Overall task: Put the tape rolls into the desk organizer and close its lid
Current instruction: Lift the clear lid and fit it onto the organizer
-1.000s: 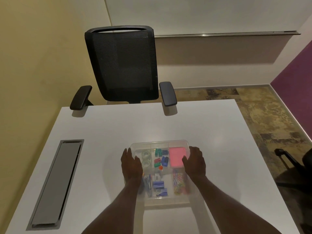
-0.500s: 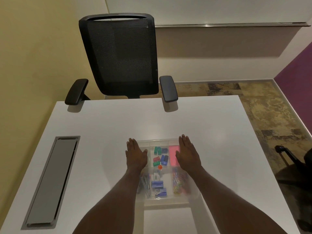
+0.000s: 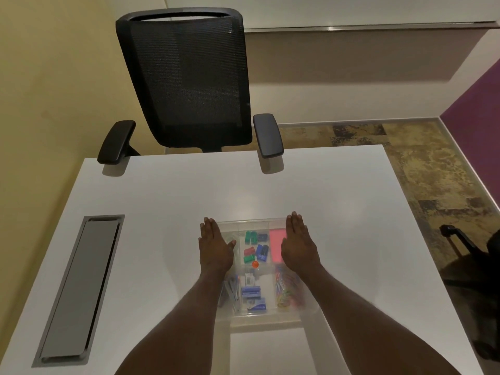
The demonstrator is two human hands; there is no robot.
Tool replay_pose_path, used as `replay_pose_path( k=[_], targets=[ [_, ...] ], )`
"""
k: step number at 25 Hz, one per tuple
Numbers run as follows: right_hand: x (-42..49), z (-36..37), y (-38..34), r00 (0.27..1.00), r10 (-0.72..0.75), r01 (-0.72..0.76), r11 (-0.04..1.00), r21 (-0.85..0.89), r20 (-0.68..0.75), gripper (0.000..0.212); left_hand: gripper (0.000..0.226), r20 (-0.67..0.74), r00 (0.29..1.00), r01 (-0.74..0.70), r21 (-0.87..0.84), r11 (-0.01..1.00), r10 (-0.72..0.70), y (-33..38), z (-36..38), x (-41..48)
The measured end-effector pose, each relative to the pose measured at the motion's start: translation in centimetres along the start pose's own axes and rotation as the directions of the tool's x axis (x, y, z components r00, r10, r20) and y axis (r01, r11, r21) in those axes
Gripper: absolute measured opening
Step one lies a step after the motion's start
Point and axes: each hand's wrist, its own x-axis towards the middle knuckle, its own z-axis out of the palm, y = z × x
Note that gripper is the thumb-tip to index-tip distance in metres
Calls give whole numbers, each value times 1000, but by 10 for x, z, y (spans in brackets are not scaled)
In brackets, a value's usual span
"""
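The white surface (image 3: 167, 201) is carrying the clear desk organizer (image 3: 254, 312) at my 6 o'clock, lid down. My left hand (image 3: 215, 247) and right hand (image 3: 299, 246) are lying flat on it, fingers straight, gripping nothing. A tape roll (image 3: 234, 246) is sitting inside beside my left thumb. A black chair (image 3: 186, 79) is standing at 12 o'clock.

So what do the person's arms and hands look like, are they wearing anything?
Nothing visible is worn. Both forearms are bare, with no sleeves in view. The left hand and right hand have no gloves, and no rings, watch or bracelets can be seen on the fingers or wrists.
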Motion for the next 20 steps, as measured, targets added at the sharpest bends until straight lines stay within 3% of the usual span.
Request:
replay_pose_path(
  k=[6,11,20],
  targets=[
    [-28,11,11,998,-59,57,997,-43,-32,57,90,-3,1000,-11,21,1000,11,-3,0,-3],
    [-94,39,9,987,-69,77,996,46,-146,60,90,-17,1000,-3,22,1000,3,-1,2,-4],
    [-101,56,13,988,-57,56,998,-11,-145,65,81,-63,995,-80,14,997,81,-18,9,-33]
  ],
)
